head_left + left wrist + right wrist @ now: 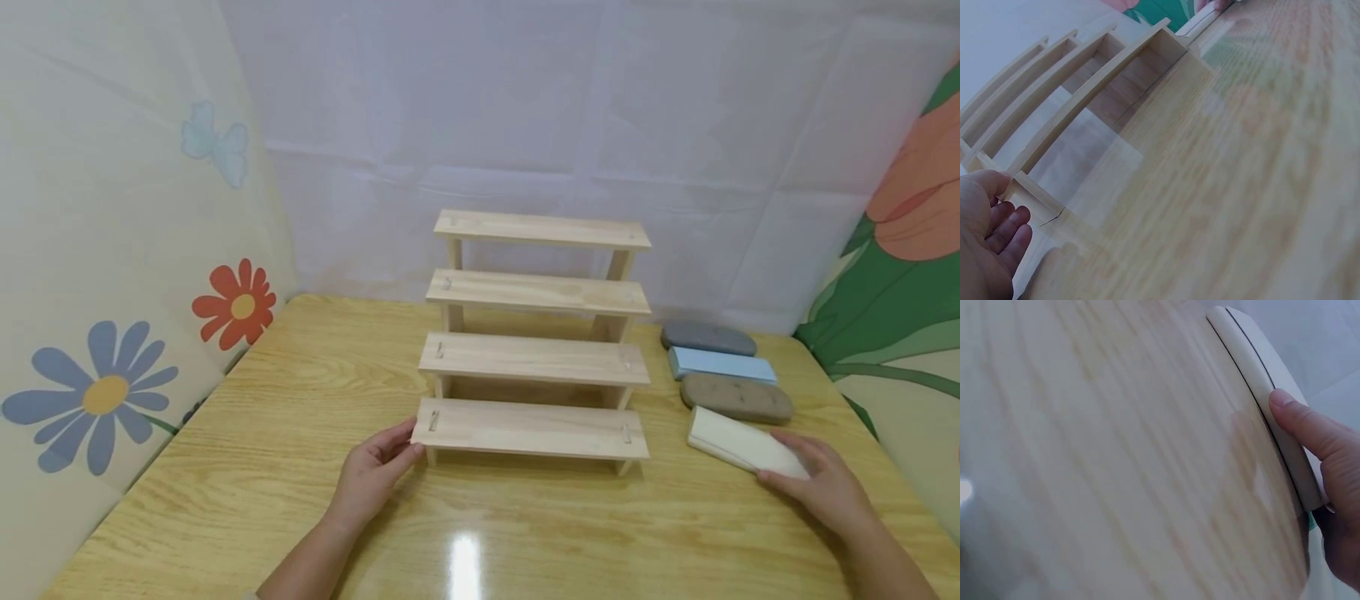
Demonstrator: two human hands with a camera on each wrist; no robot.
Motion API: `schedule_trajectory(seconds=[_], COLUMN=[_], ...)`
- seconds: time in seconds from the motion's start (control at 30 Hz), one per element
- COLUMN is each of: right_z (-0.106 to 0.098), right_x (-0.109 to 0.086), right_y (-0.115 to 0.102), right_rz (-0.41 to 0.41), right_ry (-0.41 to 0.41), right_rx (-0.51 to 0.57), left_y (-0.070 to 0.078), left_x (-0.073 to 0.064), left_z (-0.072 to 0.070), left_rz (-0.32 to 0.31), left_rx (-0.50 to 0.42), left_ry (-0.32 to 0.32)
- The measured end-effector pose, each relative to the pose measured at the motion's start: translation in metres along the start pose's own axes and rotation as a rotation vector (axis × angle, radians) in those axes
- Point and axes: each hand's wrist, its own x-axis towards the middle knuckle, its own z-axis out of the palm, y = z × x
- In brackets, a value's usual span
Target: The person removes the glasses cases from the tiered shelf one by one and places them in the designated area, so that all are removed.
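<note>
A four-tier wooden display stand (532, 429) rises like steps on the table. My left hand (377, 468) pinches the left end of its lowest shelf, the thumb at the front corner. In the left wrist view, that thumb meets the shelf's end while the other fingers of the left hand (991, 234) are bent below it. To the right of the stand, my right hand (821, 482) grips the near end of a white glasses case (738, 440) between thumb and fingers. The case (1247, 359) lies on the table in the right wrist view, the thumb along its side.
Behind the white case lie a brown glasses case (735, 397), a light blue case (722, 365) and a dark grey case (708, 337), in a row. The wood-grain table (345, 358) meets a white cloth backdrop (360, 233). Flower-printed sheets (97, 250) hang at both sides.
</note>
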Motion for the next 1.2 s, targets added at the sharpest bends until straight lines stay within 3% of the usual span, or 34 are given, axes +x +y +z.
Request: schedule_trajectory(seconds=[0.17, 0.43, 0.6, 0.83, 1.2], right_z=[-0.0055, -0.0059, -0.0048, -0.0044, -0.006], right_x=[0.0004, 0.0003, 0.0008, 0.0056, 0.0095], right_y=[0.0027, 0.0006, -0.001, -0.0032, -0.0034], right_rz=[0.031, 0.043, 0.066, 0.186, 0.225], right_ry=[-0.038, 0.054, 0.078, 0.06, 0.031], right_rx=[-0.027, -0.107, -0.092, -0.023, 0.003], left_y=[0.0003, 0.0018, 0.0022, 0.0021, 0.0], left_x=[0.0011, 0.002, 0.0016, 0.0009, 0.0002], left_z=[0.0002, -0.0002, 0.0003, 0.0009, 0.0005], left_rz=[0.002, -0.013, -0.008, 0.003, -0.005], left_rx=[-0.004, -0.003, 0.006, 0.01, 0.013], left_ry=[-0.002, 0.001, 0.004, 0.013, 0.008])
